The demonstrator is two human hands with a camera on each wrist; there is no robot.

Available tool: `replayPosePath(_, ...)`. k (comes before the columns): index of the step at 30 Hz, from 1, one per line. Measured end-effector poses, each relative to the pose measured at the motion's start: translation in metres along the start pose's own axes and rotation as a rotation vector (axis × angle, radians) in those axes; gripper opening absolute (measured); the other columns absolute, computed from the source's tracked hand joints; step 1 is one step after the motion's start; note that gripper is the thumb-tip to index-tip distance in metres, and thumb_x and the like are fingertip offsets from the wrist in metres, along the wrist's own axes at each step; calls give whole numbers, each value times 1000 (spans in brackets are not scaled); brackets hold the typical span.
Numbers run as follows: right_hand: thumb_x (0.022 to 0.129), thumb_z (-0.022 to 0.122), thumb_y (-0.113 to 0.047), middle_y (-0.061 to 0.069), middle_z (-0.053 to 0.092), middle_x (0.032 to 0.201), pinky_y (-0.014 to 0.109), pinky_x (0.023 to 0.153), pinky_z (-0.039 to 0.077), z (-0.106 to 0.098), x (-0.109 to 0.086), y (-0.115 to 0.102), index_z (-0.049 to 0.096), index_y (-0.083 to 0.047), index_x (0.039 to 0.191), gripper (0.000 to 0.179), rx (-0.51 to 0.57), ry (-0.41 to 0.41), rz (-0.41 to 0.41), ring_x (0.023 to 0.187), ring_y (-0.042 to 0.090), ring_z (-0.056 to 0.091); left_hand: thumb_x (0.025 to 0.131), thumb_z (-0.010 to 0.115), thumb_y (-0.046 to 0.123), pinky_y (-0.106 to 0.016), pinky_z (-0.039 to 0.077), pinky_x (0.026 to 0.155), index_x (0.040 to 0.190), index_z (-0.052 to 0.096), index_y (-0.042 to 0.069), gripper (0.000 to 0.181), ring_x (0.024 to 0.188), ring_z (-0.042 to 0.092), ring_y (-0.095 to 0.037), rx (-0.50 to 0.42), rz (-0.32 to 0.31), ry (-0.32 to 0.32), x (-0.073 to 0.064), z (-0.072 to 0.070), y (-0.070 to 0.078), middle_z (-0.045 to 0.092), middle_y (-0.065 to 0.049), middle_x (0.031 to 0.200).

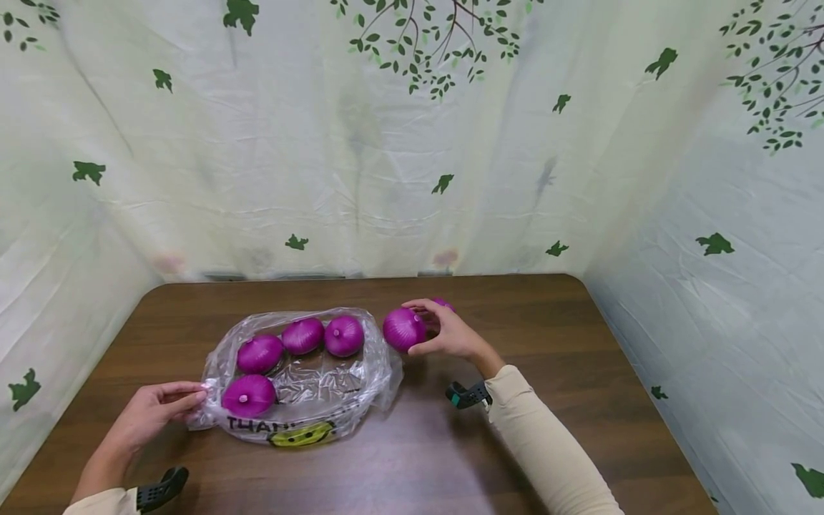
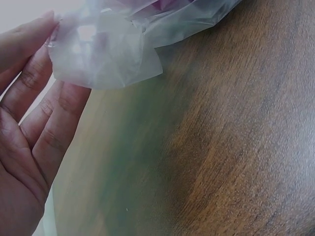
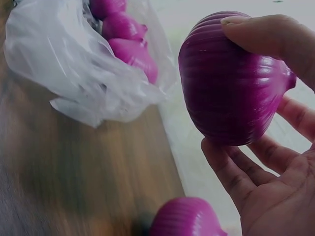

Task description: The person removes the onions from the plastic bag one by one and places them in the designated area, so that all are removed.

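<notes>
A clear plastic bag (image 1: pixel 322 383) lies spread open on the table, printed with lettering and a yellow smiley. Several purple onions (image 1: pixel 249 395) sit inside it along its left and far sides. My left hand (image 1: pixel 151 415) pinches the bag's left edge between thumb and fingers. Just beyond the bag's right rim, my right hand (image 1: pixel 447 332) grips another onion (image 3: pixel 231 78), thumb on one side and fingers on the other, raised above the table. One more onion (image 3: pixel 187 219) rests on the table behind the right hand, mostly hidden by it in the head view.
The brown wooden table (image 1: pixel 528 429) has rounded far corners. Pale curtains (image 1: pixel 386 179) with green leaf prints hang behind it and at both sides. A dark band (image 1: pixel 468 395) is on the right wrist and another (image 1: pixel 162 489) on the left.
</notes>
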State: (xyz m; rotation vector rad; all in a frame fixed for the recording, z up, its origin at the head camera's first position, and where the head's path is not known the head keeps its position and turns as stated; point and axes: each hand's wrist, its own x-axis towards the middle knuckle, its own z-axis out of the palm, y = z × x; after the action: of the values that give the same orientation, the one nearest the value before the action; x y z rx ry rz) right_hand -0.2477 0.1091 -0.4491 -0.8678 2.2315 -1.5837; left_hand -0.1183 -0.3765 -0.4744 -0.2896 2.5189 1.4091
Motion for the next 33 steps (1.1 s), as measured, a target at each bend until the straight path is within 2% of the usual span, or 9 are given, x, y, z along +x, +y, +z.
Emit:
replayPosePath(4, 70, 82, 1, 20, 53, 128, 44, 96, 47, -7, -2, 1, 49, -1, 135, 73, -38, 34, -2, 118, 35, 51, 94, 64, 24, -26, 53, 68, 116, 59, -15, 46, 76, 64, -7, 0, 8, 5, 0, 1, 0, 69, 2, 94)
replayPosePath(7, 70, 81, 3, 25, 54, 127, 48, 96, 46, -12, -8, -15, 48, 4, 135, 72, -56, 44, -12, 117, 40, 51, 94, 64, 24, -26, 53, 68, 116, 59, -16, 46, 76, 64, -7, -1, 11, 5, 0, 2, 0, 69, 1, 95)
replayPosePath(11, 71, 80, 2, 26, 54, 126, 50, 97, 44, -19, -17, -35, 49, 5, 133, 69, -76, 54, -1, 116, 40, 52, 94, 64, 25, -25, 53, 69, 118, 58, -16, 47, 77, 64, -6, -2, 4, 0, 0, 1, 0, 69, -1, 97)
replayPosePath(20, 72, 79, 5, 24, 50, 132, 48, 96, 46, -36, -23, -31, 47, 4, 136, 71, 2, 103, 57, 116, 38, 51, 94, 63, 28, -26, 53, 69, 119, 58, -14, 49, 78, 63, -6, 12, -5, -2, 1, 1, 0, 69, -2, 100)
replayPosePath(33, 74, 78, 4, 24, 49, 134, 49, 97, 45, -58, -32, -26, 46, 4, 137, 71, -15, 151, 97, 118, 40, 49, 94, 64, 28, -25, 52, 69, 118, 59, -14, 48, 77, 63, -6, 18, -9, 5, -1, -1, -1, 69, -2, 100)
